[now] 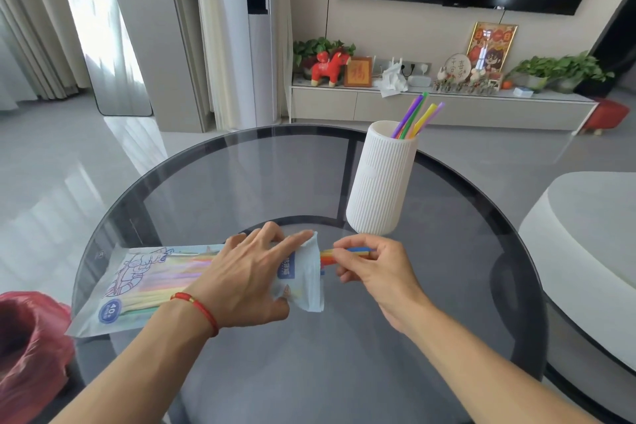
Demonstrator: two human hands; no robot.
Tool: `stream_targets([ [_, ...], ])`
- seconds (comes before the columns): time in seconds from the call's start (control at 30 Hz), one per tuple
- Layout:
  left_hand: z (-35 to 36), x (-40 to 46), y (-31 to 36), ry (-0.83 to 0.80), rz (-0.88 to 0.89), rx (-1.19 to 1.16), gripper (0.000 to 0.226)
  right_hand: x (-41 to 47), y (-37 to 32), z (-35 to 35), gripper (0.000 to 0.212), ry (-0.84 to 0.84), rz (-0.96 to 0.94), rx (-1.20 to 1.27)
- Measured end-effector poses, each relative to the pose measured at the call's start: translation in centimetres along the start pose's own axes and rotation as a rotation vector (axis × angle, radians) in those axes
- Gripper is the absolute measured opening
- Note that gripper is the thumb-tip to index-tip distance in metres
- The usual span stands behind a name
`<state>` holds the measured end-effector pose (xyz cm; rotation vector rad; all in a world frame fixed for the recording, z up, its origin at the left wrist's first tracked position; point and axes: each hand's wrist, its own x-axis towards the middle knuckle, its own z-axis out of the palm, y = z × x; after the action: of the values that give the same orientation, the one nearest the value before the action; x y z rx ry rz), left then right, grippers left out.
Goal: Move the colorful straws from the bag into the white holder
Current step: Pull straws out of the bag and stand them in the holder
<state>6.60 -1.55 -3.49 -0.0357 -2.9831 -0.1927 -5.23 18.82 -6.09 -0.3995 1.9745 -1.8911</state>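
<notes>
Partway through — a few straws stand in the holder, most remain bagged.
The left hand (pixel 246 280) lies flat, pinning the printed plastic bag (pixel 144 286) to the round glass counter (pixel 309 372); the right hand's (pixel 370 272) grip pinches several colourful straws (pixel 328 256) at its mouth — the ribbed white holder (pixel 380 182) stands just beyond.

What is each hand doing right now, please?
Left hand: open, pressing flat on the straw bag.
Right hand: closed, pinching the straws sticking out of the bag's mouth.
</notes>
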Motion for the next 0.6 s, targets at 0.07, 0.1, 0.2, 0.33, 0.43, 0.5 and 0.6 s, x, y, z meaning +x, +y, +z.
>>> stream_targets([
  [0.07,-0.2,-0.2,-0.3,-0.044,-0.021,0.045,0.102,0.3,-0.7,-1.4,0.008,0.022,-0.032,-0.011],
  [0.1,-0.3,-0.4,-0.5,-0.082,-0.035,0.074,0.105,0.4,-1.1,-2.3,0.007,0.025,-0.049,-0.023],
  [0.2,-0.3,-1.0,-0.6,-0.198,-0.078,0.127,0.111,0.4,-2.0,-4.5,0.004,0.045,-0.111,-0.094],
  [0.33,-0.2,-0.6,1.6,-0.140,-0.107,-0.053,0.096,-0.5,-3.0,-5.9,0.009,0.015,-0.212,-0.170],
  [0.43,0.4,0.6,3.1,0.021,-0.115,-0.024,0.057,-1.1,-4.1,-6.3,0.010,-0.023,-0.292,-0.188],
  [0.5,1.0,1.0,3.3,-0.003,-0.141,0.034,0.039,-1.4,-4.7,-6.8,0.011,-0.022,-0.332,-0.193],
  [0.6,1.8,1.0,3.3,-0.061,-0.152,0.076,0.026,-2.0,-5.3,-7.6,0.011,0.031,-0.379,-0.158],
])
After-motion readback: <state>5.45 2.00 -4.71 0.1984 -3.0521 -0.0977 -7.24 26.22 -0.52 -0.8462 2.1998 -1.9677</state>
